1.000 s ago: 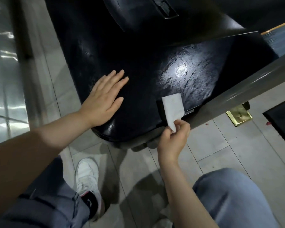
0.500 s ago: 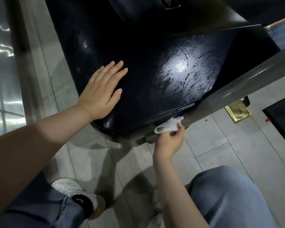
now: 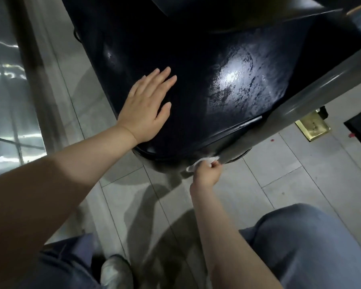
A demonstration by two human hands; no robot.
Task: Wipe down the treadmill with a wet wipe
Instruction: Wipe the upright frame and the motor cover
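Wet wipe (image 3: 202, 162) has come off the glossy top of the treadmill's black motor cover (image 3: 196, 69), where it lay a second ago, and now sits bunched against the cover's near lower edge, beside the grey upright bar (image 3: 313, 80). Right hand (image 3: 208, 174) pinches it with curled fingers. Left hand (image 3: 147, 107) stays flat on the cover, fingers straight. Damp streaks gleam on top, so wiping has likely shifted to the rim.

The left hand (image 3: 146, 107) lies flat on the treadmill cover (image 3: 196, 69); the wet wipe (image 3: 198, 163) sits against the cover's lower edge, right of that hand, pinched by the right hand (image 3: 207, 174); the grey rail (image 3: 300, 97) crosses just beyond it.
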